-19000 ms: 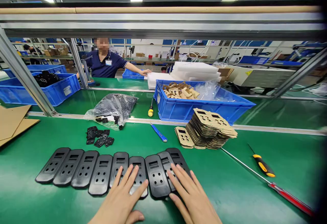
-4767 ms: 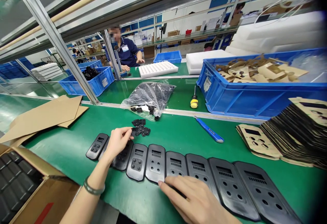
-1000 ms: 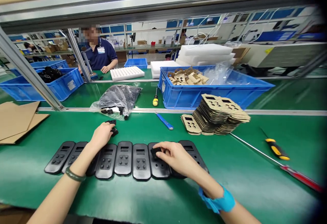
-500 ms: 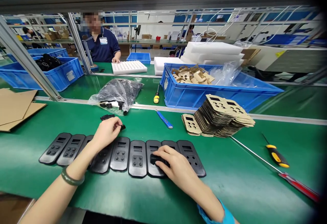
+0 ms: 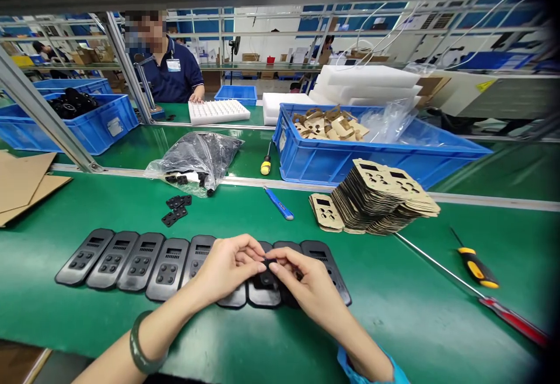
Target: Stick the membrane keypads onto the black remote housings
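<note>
My left hand [image 5: 231,267] and my right hand [image 5: 304,276] meet over a row of black plastic panels [image 5: 140,262]. Between their fingertips is a small black rubber button pad [image 5: 266,278], pinched from both sides above one panel [image 5: 263,298]. The fingers cover much of the pad and that panel's upper part, so I cannot tell whether the pad sits in it. Panels on the left show four round buttons each. The rightmost panel [image 5: 321,252] is partly behind my right hand. Loose black button pads [image 5: 175,209] lie beyond the row.
Behind the row are a plastic bag of black parts [image 5: 196,159], a blue utility knife [image 5: 279,203] and a stack of tan cut-out sheets [image 5: 380,197]. Screwdrivers [image 5: 478,267] lie right. A blue bin [image 5: 324,165] stands behind; a person [image 5: 175,77] sits across the bench.
My left hand has come from the loose button pads, right and nearer, to meet my right hand. My right hand stays over the panels. The view has shifted slightly.
</note>
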### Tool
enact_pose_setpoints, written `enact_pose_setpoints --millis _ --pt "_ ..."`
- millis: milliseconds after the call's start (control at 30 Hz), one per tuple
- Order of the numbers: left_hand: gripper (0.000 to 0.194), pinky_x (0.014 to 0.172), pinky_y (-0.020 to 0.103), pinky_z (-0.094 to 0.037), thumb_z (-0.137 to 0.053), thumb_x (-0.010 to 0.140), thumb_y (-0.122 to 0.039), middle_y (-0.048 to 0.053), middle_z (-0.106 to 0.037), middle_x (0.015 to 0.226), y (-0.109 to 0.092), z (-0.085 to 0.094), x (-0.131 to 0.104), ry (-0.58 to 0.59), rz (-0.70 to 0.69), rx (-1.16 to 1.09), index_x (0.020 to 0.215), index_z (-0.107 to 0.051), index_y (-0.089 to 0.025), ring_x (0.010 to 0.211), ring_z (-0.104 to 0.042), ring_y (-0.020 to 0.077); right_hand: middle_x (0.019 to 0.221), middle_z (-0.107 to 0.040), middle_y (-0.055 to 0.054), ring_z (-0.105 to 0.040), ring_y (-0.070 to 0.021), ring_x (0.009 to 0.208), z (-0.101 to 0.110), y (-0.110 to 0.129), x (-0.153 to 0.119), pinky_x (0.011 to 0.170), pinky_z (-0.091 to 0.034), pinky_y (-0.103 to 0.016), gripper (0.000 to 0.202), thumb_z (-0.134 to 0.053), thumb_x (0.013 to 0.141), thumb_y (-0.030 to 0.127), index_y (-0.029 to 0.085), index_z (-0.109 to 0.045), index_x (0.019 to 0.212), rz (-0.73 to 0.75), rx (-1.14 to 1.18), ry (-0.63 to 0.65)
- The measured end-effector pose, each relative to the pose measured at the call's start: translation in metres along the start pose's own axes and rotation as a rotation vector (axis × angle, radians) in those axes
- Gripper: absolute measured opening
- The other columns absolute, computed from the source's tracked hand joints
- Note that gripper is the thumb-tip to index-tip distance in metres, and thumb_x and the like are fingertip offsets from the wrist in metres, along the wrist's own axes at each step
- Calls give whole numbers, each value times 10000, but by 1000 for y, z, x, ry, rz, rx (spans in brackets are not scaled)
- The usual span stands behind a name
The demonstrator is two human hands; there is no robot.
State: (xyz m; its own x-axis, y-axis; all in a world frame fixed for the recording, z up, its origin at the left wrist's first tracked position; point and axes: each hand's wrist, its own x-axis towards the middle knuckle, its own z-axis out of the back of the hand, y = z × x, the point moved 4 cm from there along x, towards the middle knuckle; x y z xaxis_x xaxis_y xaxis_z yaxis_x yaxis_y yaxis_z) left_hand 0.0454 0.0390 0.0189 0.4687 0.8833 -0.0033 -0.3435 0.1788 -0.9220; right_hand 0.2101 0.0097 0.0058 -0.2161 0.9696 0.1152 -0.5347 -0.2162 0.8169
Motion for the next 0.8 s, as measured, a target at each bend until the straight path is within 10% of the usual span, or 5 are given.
enact_pose_setpoints --millis 233,400,800 --pt "120 828 403 -458 -645 826 -249 36 -718 935 3 -15 -12 122 -287 647 928 -694 -209 900 -616 233 684 -643 0 -524 -160 527 29 -29 -12 525 -382 -273 261 -468 880 325 203 -676 978 -188 -205 51" --pt "163 867 408 -446 -551 890 -237 35 -727 962 3 -20 -16 85 -447 691 938 -703 -200 904 -607 218 892 -672 -65 -623 -215 810 33 -35 -19 705 -452 -299 298 -444 890 254 192 -714 998 -135 -281 37" --pt "265 943 446 -467 -421 941 -207 54 -718 1033 3 -23 -22 38 -538 773 971 -684 -192 928 -647 209 946 -595 -50 -594 -186 760 27 -33 -19 675 -460 -309 266 -532 888 211 189 -657 1121 -109 -322 106"
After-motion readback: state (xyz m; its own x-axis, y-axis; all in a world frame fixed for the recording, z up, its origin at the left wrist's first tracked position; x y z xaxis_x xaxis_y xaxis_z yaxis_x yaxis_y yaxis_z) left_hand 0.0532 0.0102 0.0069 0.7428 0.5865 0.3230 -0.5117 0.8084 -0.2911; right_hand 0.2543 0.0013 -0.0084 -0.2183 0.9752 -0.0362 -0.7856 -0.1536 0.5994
